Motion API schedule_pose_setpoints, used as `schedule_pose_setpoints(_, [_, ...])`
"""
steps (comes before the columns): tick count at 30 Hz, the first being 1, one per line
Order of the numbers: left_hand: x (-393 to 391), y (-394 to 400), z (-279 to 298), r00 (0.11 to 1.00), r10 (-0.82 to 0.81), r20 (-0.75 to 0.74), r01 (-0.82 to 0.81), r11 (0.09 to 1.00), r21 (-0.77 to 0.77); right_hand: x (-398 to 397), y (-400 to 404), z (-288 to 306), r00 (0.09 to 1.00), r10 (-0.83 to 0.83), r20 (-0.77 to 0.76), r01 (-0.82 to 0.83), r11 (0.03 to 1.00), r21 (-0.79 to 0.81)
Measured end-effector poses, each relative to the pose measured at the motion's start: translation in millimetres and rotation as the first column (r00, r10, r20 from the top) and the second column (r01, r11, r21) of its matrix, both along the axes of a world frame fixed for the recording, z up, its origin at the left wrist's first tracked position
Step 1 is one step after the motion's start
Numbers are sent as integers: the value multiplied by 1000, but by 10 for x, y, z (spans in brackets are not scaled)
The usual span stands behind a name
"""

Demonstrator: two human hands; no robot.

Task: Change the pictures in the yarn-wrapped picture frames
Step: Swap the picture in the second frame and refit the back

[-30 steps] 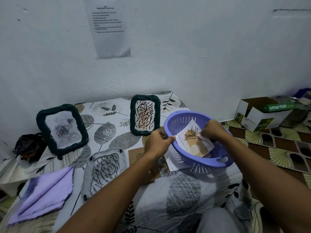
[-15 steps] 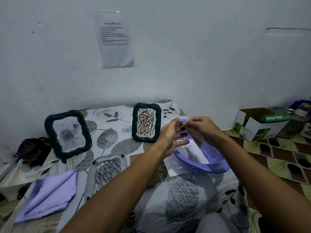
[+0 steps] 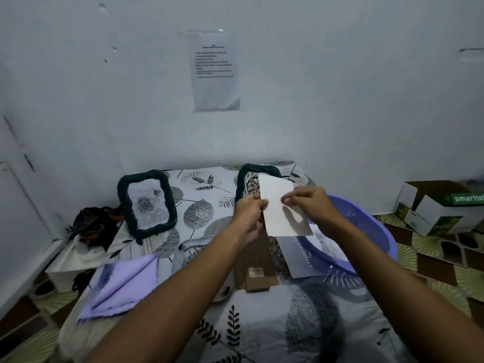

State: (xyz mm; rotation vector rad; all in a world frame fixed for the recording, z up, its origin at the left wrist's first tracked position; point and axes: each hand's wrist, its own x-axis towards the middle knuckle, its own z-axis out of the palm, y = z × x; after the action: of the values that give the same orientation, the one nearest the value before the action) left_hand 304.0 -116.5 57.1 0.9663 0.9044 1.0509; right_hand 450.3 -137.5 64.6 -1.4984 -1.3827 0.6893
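Both hands, left hand (image 3: 249, 213) and right hand (image 3: 310, 203), pinch a white card (image 3: 281, 205) above the purple basket (image 3: 366, 231) holding papers (image 3: 324, 242).

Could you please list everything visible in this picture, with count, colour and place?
Yarn-wrapped picture frames: 2, dark green; one stands left, one stands centre, partly behind the paper.
White paper picture: 1, blank side to the camera, held up at centre.
Round plastic basket: 1, purple, right, with papers in it.
Folded cloth: 1, lilac, lower left.
Flat cardboard piece: 1, brown, centre, under the forearms.
Leaf-print sheet: 1, white and grey, covering the surface.
Printed notice: 1, white, on the wall.
Cardboard box: 1, white and green, far right.
Dark bundle: 1, black, far left; unclear what.
Hands: 2; left hand and right hand pinch the paper.
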Motion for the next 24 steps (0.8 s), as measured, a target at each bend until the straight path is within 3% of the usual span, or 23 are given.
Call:
schedule_pose_setpoints(7, [-658,49,-128,993,103,-54,-104,994,-19,-446,73,-65,994,33,-105,-49,988,-145])
schedule_pose_setpoints(13, [-1253,108,-337,943,149,-297,-144,989,41,-916,191,-254,986,117,-120,-138,973,-183])
schedule_pose_setpoints(22, [-1882,190,-841,736,189,-650,-98,980,174,-1376,301,-817,991,90,-96,-113,954,-277])
schedule_pose_setpoints(24, [-1934,209,-931,619,246,-746,-46,959,279,-1426,294,-917,993,83,-83,-105,946,-306])
